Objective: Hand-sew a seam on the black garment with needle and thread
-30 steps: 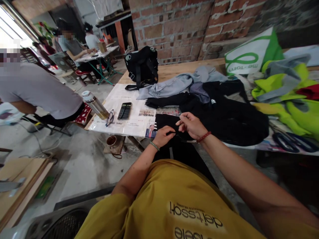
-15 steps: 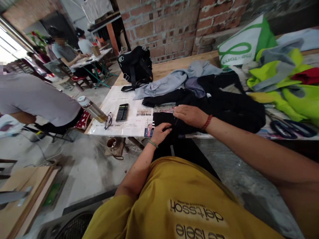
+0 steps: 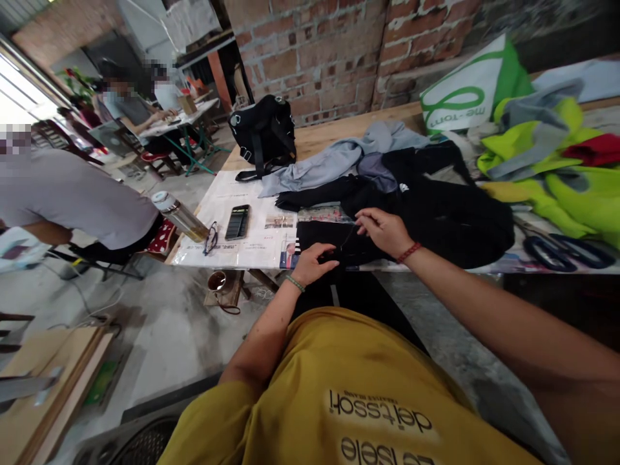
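A black garment (image 3: 436, 216) lies spread on the table, with one black part (image 3: 320, 234) reaching the front edge. At that part my left hand (image 3: 312, 263) holds the cloth, its thumb and index finger on either side of a dark fold. My right hand (image 3: 385, 231) is raised a little above the garment, thumb and index finger pinched together. A thin, pale thread (image 3: 347, 239) seems to run from these fingertips down to the cloth near my left hand. Whether a needle is in the pinch is too small to see.
Behind lie a grey garment (image 3: 320, 165) and a black bag (image 3: 264, 129). On the left are a phone (image 3: 237, 222), glasses (image 3: 211, 237) and a bottle (image 3: 179, 216). Scissors (image 3: 557, 248), yellow-green clothes (image 3: 581, 187) and a green-white bag (image 3: 469, 90) sit right. A person (image 3: 72, 187) sits at left.
My right hand has lifted off the cloth and moved slightly right, drawing the thread out. My left thumb has opened a little from the index finger; that hand stays in place.
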